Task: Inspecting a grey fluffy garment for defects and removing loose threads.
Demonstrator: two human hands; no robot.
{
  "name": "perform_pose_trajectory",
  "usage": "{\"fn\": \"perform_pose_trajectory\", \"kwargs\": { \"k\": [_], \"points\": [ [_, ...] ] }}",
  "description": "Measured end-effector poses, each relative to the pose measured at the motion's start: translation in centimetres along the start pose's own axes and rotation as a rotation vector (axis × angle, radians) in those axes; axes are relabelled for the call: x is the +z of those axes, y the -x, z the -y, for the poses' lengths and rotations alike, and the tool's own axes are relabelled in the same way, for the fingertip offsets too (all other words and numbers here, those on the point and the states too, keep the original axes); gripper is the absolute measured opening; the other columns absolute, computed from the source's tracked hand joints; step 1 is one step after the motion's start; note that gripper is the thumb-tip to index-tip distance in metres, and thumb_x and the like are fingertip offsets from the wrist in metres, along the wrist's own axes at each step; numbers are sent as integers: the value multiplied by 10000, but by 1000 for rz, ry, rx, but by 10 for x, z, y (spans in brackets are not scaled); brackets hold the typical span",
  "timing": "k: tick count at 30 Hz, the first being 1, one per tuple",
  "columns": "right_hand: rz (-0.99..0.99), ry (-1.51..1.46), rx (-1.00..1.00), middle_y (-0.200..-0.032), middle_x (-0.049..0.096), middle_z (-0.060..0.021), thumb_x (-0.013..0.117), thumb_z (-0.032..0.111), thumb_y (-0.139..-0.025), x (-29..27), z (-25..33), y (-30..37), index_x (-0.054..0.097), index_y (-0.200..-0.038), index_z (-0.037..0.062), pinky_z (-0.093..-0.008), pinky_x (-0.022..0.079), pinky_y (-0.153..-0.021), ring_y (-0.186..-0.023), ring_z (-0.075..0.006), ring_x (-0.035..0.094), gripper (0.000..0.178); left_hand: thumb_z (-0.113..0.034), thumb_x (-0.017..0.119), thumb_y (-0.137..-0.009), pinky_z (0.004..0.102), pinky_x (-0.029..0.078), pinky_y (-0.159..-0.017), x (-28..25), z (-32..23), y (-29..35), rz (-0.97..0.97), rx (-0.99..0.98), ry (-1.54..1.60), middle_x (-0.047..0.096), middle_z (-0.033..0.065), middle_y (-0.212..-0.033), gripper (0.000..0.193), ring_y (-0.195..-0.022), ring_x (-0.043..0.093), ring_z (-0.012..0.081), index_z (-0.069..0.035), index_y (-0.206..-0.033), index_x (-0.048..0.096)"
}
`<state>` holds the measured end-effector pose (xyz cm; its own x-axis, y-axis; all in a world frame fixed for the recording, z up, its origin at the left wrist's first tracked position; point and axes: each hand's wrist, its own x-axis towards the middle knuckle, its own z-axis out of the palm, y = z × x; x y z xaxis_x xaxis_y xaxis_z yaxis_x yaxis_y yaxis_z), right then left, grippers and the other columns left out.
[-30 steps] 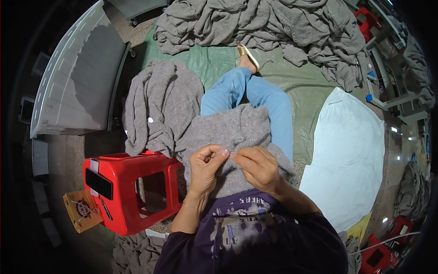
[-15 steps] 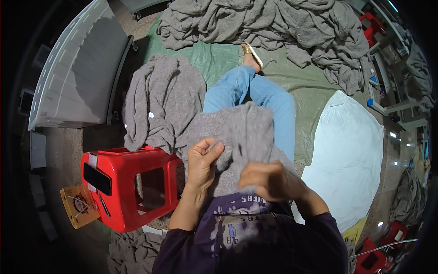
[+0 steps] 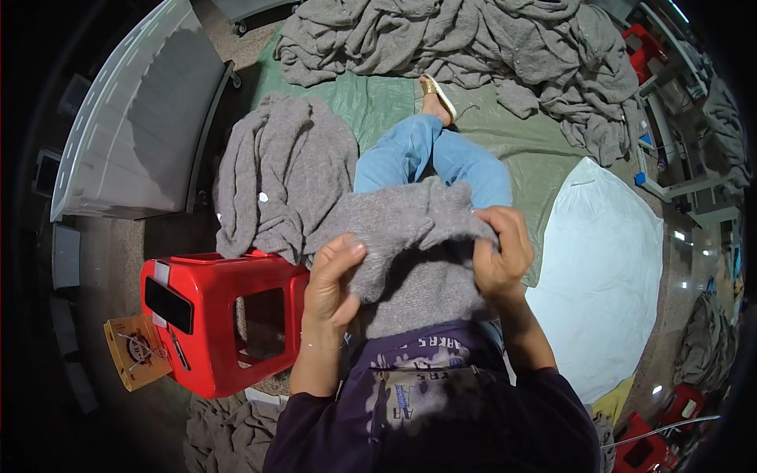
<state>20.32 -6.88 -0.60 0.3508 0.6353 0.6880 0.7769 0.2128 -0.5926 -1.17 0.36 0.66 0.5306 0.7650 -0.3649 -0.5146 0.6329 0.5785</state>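
Note:
A grey knitted garment [image 3: 426,303] lies over my lap, its upper part lifted and stretched between both hands. My left hand [image 3: 331,276] pinches the knit at its left side, thumb on top. At the other side my right hand [image 3: 505,248] grips the edge, fingers curled over it. Between the hands the fabric gapes in a dark fold. Something small and pale shows by my right fingertips, too small to name. On the left the knit meets a heap of the same grey fabric [image 3: 284,173], which has small white spots on it.
A red plastic stool [image 3: 213,315] at my left holds a black phone [image 3: 169,304] and a pen; a small orange-brown box [image 3: 138,353] is beside it. Grey knits [image 3: 441,39] are piled ahead on a green sheet [image 3: 544,173]. White cloth [image 3: 599,276] lies right, a white bin [image 3: 130,126] stands left.
My right hand has moved from close to my body out to the right and forward, taking the garment's edge. The fabric, upright before, now spreads apart between my hands.

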Motion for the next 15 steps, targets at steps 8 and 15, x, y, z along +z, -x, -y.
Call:
{"fn": "perform_pose_trajectory", "kwargs": {
  "k": [8, 15],
  "points": [
    [329, -174, -544, -860, 619, -106, 603, -80, -598, 8, 16, 21, 623, -955, 21, -297, 431, -488, -587, -208, 563, 371, -61, 616, -870, 249, 486, -719, 11, 17, -8, 21, 41, -43, 650, 43, -842, 49, -790, 607, 97, -12, -866, 616],
    [164, -143, -483, -935, 617, -88, 656, -26, -620, 17, 17, 20, 632, -973, 43, -286, 426, -476, -596, -182, 572, 361, -40, 643, -858, 168, 449, -670, 13, 24, -5, 79, 48, -255, 643, 20, -793, 44, -706, 579, 48, -2, -865, 621]
  ]
}}
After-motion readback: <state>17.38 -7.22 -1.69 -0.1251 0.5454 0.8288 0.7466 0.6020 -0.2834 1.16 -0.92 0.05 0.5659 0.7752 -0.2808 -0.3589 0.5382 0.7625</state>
